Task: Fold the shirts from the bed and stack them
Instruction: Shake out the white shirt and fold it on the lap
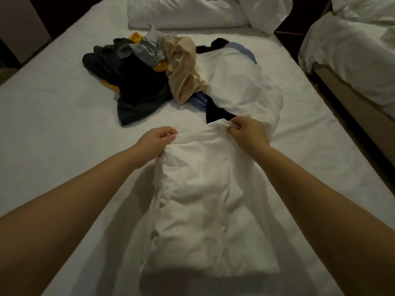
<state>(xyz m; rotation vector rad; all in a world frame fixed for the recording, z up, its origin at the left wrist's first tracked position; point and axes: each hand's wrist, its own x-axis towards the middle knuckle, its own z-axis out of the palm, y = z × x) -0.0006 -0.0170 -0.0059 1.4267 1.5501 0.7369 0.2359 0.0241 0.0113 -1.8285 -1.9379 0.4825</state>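
Both hands, left hand (pixel 157 138), right hand (pixel 249 131), in pinch grips on a white, seemingly part-folded shirt (pixel 198 199) atop the bed (pixel 53 124).

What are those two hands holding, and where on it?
Both grip the white shirt at its far edge: left hand at the left corner, right hand pinching the right.

Visible body parts: two forearms and two hands. The left hand (pixel 159 139) and right hand (pixel 248 133) are bare. Both forearms are bare along their whole visible length.
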